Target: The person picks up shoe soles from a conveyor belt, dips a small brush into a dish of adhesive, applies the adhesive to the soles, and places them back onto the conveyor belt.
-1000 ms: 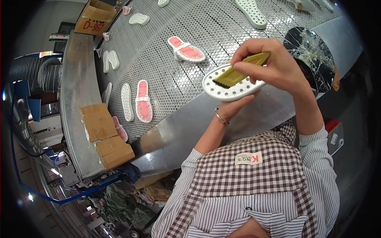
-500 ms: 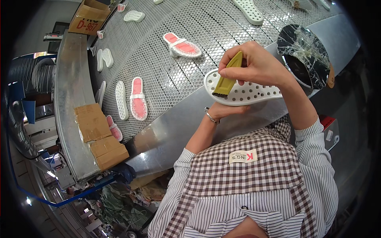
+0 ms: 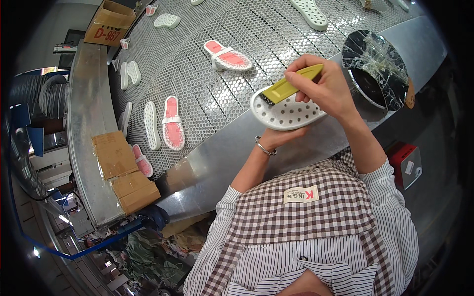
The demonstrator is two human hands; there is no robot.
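Note:
My left hand (image 3: 282,137) supports a white shoe sole (image 3: 291,117) from underneath, its fingers mostly hidden below it. The sole is dotted with round holes and hangs over the metal edge of the conveyor. A yellow-green flat brush (image 3: 285,91) with short dark bristles is pinched in my right hand (image 3: 323,88). Its bristles rest at the sole's left end, by the far rim. Beyond the sole, a pink-lined white sandal (image 3: 228,56) lies on the mesh.
The metal mesh conveyor (image 3: 197,89) carries several soles and sandals. On the right rim sits a round black bowl (image 3: 363,81) with clear film and a wooden handle (image 3: 410,93). Flattened cardboard (image 3: 114,154) covers the left corner; a cardboard box (image 3: 109,22) stands far left.
The brush has swung from steep to slanted, its bristles moving to the sole's far left rim. My right hand has shifted slightly, and the sole has tilted and moved a little left.

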